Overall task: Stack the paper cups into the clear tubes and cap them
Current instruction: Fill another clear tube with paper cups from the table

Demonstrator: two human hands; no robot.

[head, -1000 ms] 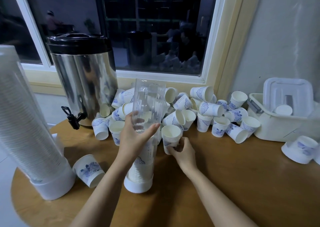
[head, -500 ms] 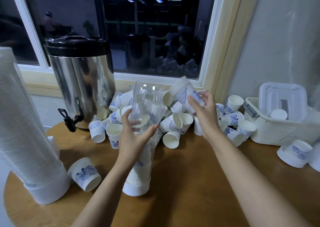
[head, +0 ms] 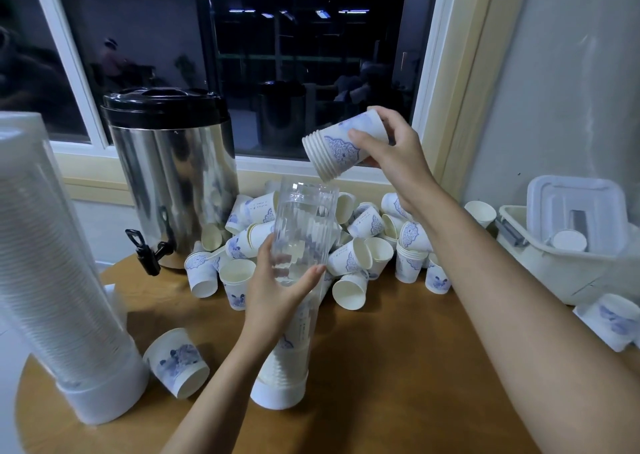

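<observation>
Left hand [head: 277, 292] wraps the clear tube [head: 306, 221] mid-height, thumb and fingers curled round it, forearm angling up from below. Right hand [head: 393, 152] sits high, fingers gripping a nested cup stack [head: 341, 150], rims tilted down-left.

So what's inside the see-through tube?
A stack of paper cups fills the bottom of the tube; its top looks empty. The left hand covers where the stack ends.
</observation>
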